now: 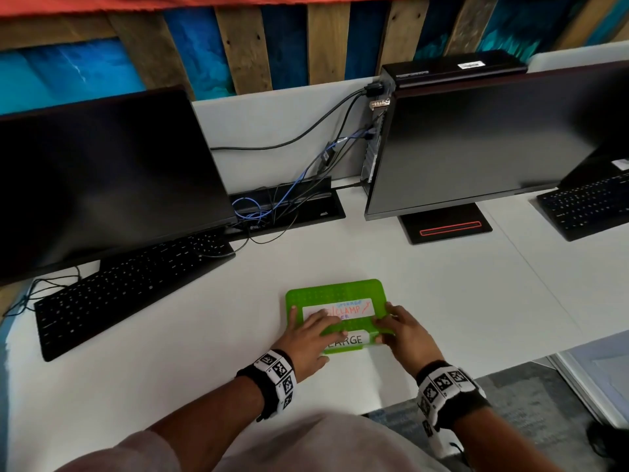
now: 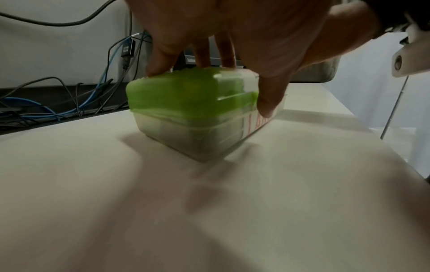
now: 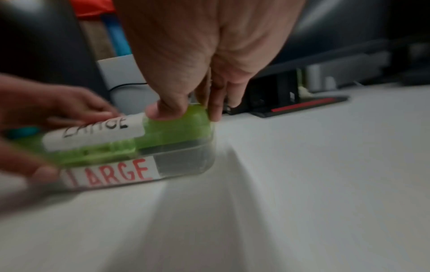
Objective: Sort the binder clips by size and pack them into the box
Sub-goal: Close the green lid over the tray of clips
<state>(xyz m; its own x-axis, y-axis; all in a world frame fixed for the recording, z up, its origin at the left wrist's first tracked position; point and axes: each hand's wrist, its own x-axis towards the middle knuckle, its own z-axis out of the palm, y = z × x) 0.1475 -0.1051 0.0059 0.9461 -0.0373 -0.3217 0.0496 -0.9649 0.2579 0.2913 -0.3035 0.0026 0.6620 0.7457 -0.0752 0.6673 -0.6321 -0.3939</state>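
The box point(image 1: 340, 294) sits on the white worktop point(image 1: 442, 301) directly in front of the person, between two dark monitors, with both hands on it. It has a green lid point(image 2: 186, 92) closed over a clear lower body point(image 3: 186, 160). White labels read "LARGE" on the lid's near edge and on the clear front wall.

The left hand point(image 1: 308, 338) lies over the lid's left part, fingers spread fairly flat across the top label, thumb point(image 2: 267, 103) reaching down the near side onto the front wall; its grip is wide, pressing rather than closing. The right hand point(image 1: 405, 332) takes the box's right end: its thumb point(image 3: 163, 110) presses the lid's near corner while the fingers point(image 3: 216, 108) curl down over the right edge, so this grip is narrowed onto the lid's end.

The box's long axis runs left to right across the worktop, parallel to the near edge, lid facing up, labelled front wall towards the person. The contents are too dim through the clear wall to make out. A black keyboard point(image 1: 129, 287) lies well apart to the left.
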